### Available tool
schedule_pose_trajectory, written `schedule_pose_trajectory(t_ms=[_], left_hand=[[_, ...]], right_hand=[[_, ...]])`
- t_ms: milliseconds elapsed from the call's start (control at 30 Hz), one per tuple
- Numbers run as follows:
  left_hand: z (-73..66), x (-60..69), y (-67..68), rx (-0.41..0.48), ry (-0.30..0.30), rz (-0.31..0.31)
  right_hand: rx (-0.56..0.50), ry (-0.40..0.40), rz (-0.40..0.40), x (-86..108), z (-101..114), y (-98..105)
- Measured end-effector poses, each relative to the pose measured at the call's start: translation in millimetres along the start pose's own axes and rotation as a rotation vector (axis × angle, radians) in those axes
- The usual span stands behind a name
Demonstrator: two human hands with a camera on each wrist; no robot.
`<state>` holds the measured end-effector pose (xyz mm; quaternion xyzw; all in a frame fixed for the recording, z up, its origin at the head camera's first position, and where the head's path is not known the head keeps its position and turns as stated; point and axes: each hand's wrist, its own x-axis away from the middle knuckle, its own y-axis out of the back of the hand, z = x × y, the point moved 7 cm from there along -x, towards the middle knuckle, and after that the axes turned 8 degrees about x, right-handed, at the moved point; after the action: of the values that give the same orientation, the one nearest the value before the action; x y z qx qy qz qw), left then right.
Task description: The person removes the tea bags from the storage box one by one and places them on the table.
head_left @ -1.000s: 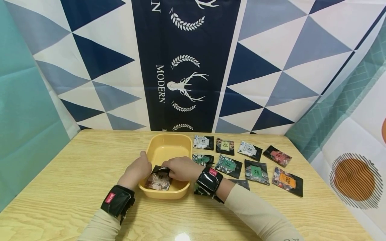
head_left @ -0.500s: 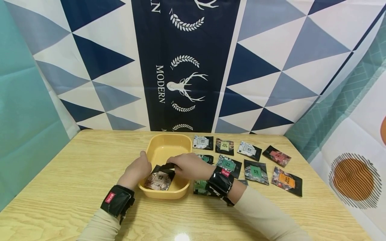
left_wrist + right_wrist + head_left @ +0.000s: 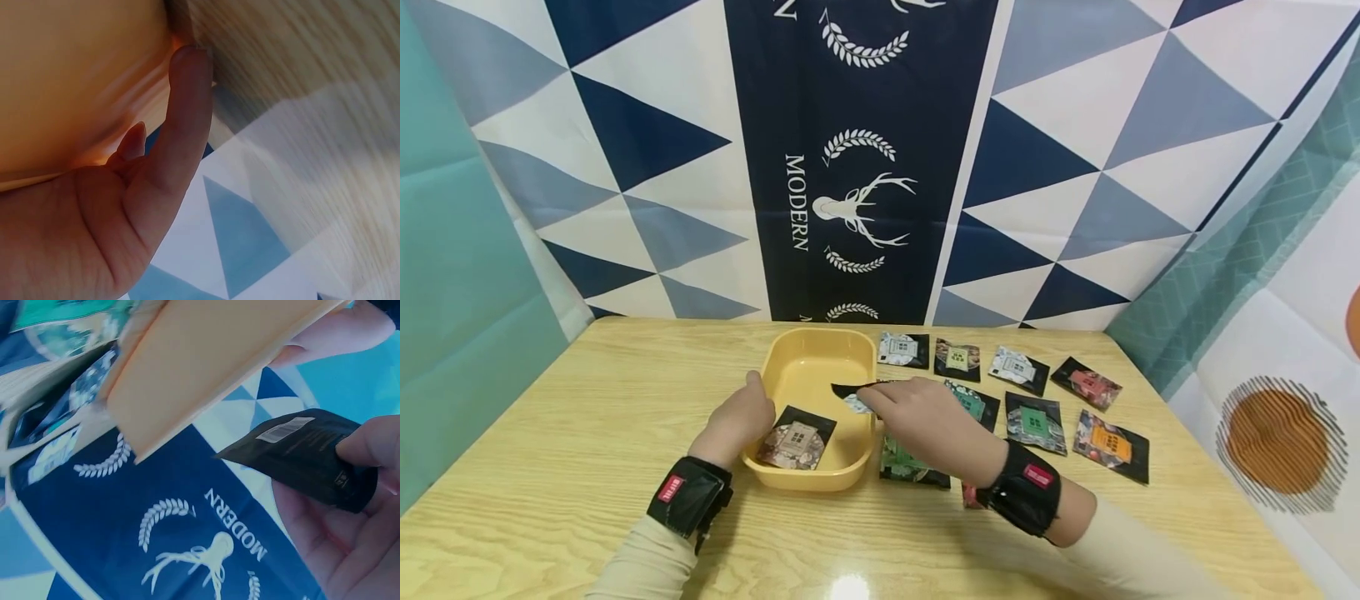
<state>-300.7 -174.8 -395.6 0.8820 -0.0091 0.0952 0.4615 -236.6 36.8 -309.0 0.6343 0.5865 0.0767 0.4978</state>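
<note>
A yellow plastic tub (image 3: 822, 375) stands on the wooden table, with a black packet (image 3: 796, 439) bearing a brown floral print lying in its near end. At the tub's left side, my left hand (image 3: 741, 419) holds the rim; its fingers run along the outer wall (image 3: 75, 75) in the left wrist view. My right hand (image 3: 936, 423) is over the tub's right edge and pinches another black packet (image 3: 856, 402) between thumb and fingers. In the right wrist view, that held packet (image 3: 300, 453) shows its dark back with a barcode, apart from the tub.
Several printed packets lie in loose rows right of the tub, including a green one (image 3: 1036, 423), an orange one (image 3: 1111, 446) and a red one (image 3: 1086, 383). Some are partly under my right arm. A patterned cloth (image 3: 850, 167) hangs behind the table.
My right hand has moved right and up from inside the tub to its right edge, carrying the pinched packet. The brown-printed packet stays in the tub. My left hand keeps its place.
</note>
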Motion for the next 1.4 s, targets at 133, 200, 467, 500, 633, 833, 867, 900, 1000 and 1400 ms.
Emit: schedule_pose_trajectory(t_ms=[133,200,467,500,633,833,867,900,1000,1400], left_hand=[[-0.5,0.5,0.5,0.008,-0.002,0.008],[0.3,0.2,0.0,0.012,0.000,0.011],[2.5,-3.0,-1.2,0.005,0.008,0.019],[2.8,-3.0,-0.9,0.003,0.010,0.019],[3.5,-2.2,0.1,0.001,0.017,0.021],[2.2,-1.4,0.7,0.021,-0.002,0.030],[2.1,-1.4,0.8,0.024,-0.007,0.030],[2.1,-1.5,1.1,0.026,-0.011,0.033],[1.6,-1.2,1.1,0.030,-0.021,0.044],[-1.8,-0.3,-0.1,0.041,-0.028,0.064]], right_hand=[[0.030,-0.035,0.034,18.1,-5.7,3.0],[0.034,-0.053,0.057,27.8,-8.2,3.9],[0.047,-0.154,0.170,68.6,-32.0,8.7],[0.064,-0.161,0.188,73.3,-35.1,8.3],[0.113,-0.181,0.260,92.0,-45.3,4.9],[0.119,-0.244,0.363,121.9,-62.9,5.2],[0.129,-0.252,0.387,127.1,-66.5,5.7],[0.142,-0.260,0.412,132.0,-70.3,6.1],[0.167,-0.277,0.480,147.4,-78.6,8.8],[0.184,-0.318,0.563,188.8,-81.6,12.5]])
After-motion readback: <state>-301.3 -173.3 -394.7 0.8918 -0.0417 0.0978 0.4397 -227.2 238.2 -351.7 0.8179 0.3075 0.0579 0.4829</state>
